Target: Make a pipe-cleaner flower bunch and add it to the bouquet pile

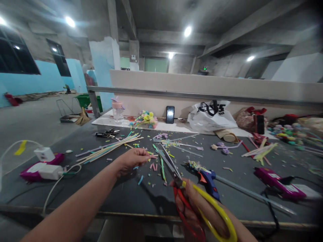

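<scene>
My left hand [133, 158] pinches a short pink strip [153, 156] between thumb and fingertips, above the dark table. In my right hand [189, 201] is a pair of scissors [169, 163] with one red and one yellow handle. Their blades point up and to the left, slightly parted, a little to the right of the strip. Several short pink pieces [153, 167] and a long green strip [163, 168] lie beneath, among many small coloured scraps. A blue glue gun [210, 181] with a long clear glue stick rests right of the scissors.
Long cream strips [113, 148] and keys [107, 133] lie at left. Purple power strips [37, 170] with cables sit at both sides. Along the back stand a cup [117, 112], a colourful bundle [146, 119], a phone [170, 114] and a white bag [212, 117].
</scene>
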`<state>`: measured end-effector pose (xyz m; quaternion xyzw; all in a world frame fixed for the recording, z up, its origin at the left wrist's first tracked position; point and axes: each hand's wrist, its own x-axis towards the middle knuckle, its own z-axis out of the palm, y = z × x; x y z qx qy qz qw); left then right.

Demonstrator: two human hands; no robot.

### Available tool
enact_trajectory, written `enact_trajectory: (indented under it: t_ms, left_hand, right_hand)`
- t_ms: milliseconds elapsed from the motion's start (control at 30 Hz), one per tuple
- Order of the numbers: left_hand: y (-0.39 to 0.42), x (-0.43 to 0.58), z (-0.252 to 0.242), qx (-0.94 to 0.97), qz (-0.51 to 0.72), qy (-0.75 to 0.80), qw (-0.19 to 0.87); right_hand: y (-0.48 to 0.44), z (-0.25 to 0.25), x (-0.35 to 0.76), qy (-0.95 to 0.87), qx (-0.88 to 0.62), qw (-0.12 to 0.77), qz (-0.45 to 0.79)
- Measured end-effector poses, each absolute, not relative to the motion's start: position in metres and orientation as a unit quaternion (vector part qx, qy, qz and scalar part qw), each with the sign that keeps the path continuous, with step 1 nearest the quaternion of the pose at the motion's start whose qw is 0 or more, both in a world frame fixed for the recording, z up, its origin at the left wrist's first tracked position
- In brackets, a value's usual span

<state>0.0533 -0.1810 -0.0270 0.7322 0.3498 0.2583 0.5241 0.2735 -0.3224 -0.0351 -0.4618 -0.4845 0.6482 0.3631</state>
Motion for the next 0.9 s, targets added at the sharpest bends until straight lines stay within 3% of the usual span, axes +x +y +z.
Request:
enact_trajectory:
  t_ms: [167, 267, 900]
  left_hand:
    - [-0.191, 0.055, -0.022, 0.538, 0.321, 0.285, 0.726]
    - [-0.196, 0.059, -0.021, 0.499, 0.321, 0.264, 0.761]
    - [-0.198, 0.060, -0.016, 0.502, 0.300, 0.292, 0.756]
  right_hand:
    - [-0.318, -0.016, 0.264, -0.675, -0.546, 0.318, 0.380]
    - [-0.312, -0.020, 0.262, -0.717, -0.546, 0.301, 0.312]
    - [-0.300, -0.022, 0.250, -0.740, -0.553, 0.254, 0.287]
